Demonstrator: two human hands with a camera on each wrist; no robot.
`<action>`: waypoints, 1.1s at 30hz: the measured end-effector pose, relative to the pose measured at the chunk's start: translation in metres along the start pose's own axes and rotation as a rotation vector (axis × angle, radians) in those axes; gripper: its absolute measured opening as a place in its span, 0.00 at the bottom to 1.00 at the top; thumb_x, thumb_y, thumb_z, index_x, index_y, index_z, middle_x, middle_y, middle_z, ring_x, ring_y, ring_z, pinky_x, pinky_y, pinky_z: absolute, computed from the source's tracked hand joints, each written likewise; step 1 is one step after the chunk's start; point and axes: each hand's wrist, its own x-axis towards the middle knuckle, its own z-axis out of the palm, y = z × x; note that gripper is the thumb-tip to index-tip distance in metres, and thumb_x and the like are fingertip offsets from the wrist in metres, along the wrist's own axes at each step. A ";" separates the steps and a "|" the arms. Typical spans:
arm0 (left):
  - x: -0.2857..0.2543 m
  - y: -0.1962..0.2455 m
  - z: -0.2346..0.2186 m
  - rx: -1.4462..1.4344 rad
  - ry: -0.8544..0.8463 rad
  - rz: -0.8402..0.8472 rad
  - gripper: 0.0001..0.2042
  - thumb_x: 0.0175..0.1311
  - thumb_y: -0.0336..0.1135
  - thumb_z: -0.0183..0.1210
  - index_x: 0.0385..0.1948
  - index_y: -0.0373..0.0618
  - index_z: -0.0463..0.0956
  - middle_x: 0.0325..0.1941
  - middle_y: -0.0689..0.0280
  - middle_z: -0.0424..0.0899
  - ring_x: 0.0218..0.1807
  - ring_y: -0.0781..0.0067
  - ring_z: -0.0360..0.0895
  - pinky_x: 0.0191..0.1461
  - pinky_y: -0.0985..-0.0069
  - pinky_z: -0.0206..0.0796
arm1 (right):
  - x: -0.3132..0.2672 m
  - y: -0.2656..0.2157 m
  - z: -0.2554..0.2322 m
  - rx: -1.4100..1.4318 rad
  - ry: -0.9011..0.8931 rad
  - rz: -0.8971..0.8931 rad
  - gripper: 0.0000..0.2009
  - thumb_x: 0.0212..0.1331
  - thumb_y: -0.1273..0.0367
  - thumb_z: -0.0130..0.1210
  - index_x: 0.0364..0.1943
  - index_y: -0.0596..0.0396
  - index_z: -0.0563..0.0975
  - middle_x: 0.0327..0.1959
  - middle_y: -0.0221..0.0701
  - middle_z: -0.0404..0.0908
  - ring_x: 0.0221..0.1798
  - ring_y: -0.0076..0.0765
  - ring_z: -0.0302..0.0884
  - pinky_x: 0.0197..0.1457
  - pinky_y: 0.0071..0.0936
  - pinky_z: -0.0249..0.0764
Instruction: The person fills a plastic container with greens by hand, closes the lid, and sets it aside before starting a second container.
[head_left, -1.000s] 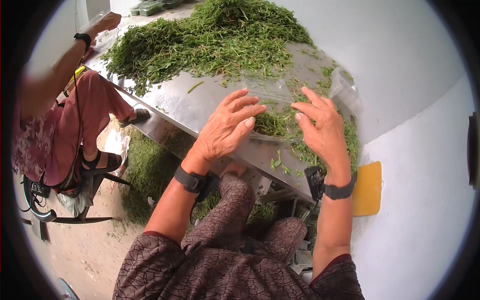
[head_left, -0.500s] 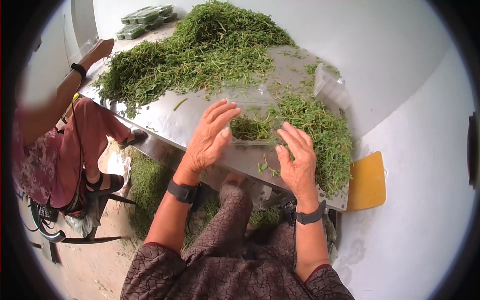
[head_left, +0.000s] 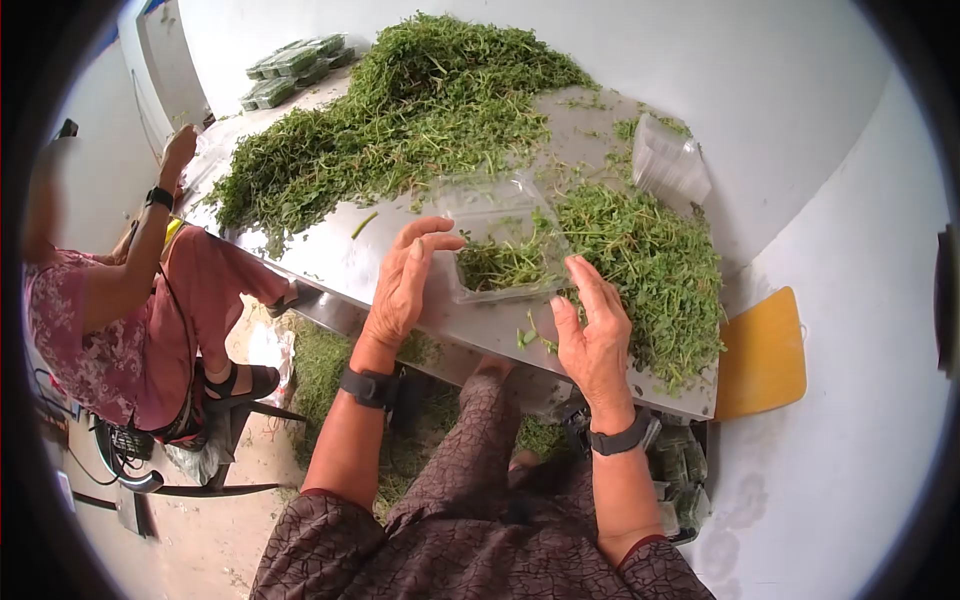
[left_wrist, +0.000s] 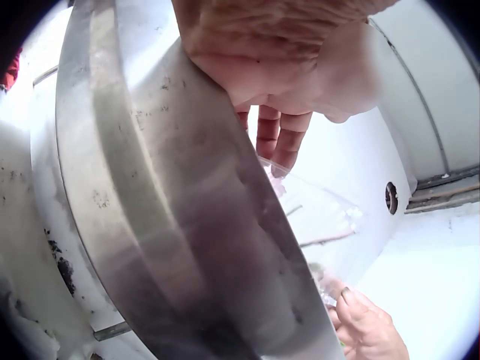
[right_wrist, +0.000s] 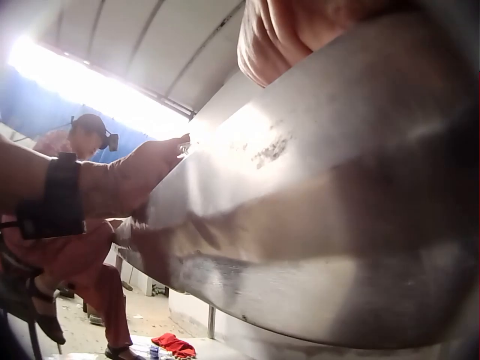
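A clear plastic clamshell box (head_left: 496, 294) stands near the front edge of the metal table (head_left: 345, 262), its lid (head_left: 490, 196) raised at the back. Loose green stems and leaves (head_left: 505, 262) lie inside. My left hand (head_left: 402, 280) is at the box's left side, fingers loosely bent toward the lid hinge. At the front right corner is my right hand (head_left: 596, 335), fingers nearly straight along the box wall and thumb apart. In the left wrist view, the left hand (left_wrist: 292, 64) overlaps the table edge, with the right hand (left_wrist: 367, 326) beyond.
A large heap of greens (head_left: 400, 130) covers the back of the table; a smaller pile (head_left: 645, 265) lies at right. Nested empty boxes (head_left: 668, 165) lean by the wall, and filled boxes (head_left: 296, 66) are stacked far left. Another person (head_left: 110, 320) sits left. A yellow board (head_left: 765, 355) stands right.
The head view has shifted. My left fingers have drawn back from over the box to its left side; my right hand has come down toward its front right corner. The other person's arm has lowered.
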 end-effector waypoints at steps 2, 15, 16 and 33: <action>-0.002 -0.003 -0.003 -0.004 0.006 0.014 0.29 0.73 0.53 0.32 0.40 0.40 0.80 0.52 0.58 0.76 0.56 0.58 0.70 0.61 0.66 0.60 | 0.000 0.001 0.002 0.048 0.010 0.034 0.20 0.57 0.73 0.56 0.56 0.60 0.73 0.54 0.46 0.76 0.55 0.52 0.75 0.56 0.40 0.73; -0.006 -0.003 0.000 -0.364 0.058 -0.244 0.31 0.74 0.57 0.29 0.41 0.36 0.75 0.28 0.63 0.75 0.24 0.75 0.73 0.32 0.81 0.66 | -0.001 0.000 0.001 -0.018 0.054 0.030 0.19 0.56 0.75 0.57 0.54 0.56 0.75 0.50 0.42 0.79 0.49 0.48 0.78 0.51 0.38 0.76; -0.005 -0.002 0.000 -0.320 0.028 -0.227 0.31 0.74 0.57 0.30 0.41 0.37 0.75 0.27 0.64 0.75 0.24 0.76 0.73 0.31 0.82 0.65 | -0.001 0.000 0.001 -0.020 0.056 0.034 0.19 0.56 0.75 0.57 0.54 0.56 0.75 0.50 0.42 0.79 0.49 0.48 0.78 0.51 0.38 0.76; -0.018 -0.009 0.001 -0.303 0.195 -0.142 0.35 0.71 0.63 0.28 0.46 0.34 0.72 0.18 0.64 0.72 0.12 0.81 0.63 0.17 0.86 0.55 | 0.002 -0.010 0.000 -0.066 -0.084 -0.048 0.26 0.54 0.72 0.59 0.59 0.60 0.69 0.50 0.42 0.78 0.50 0.46 0.73 0.57 0.40 0.68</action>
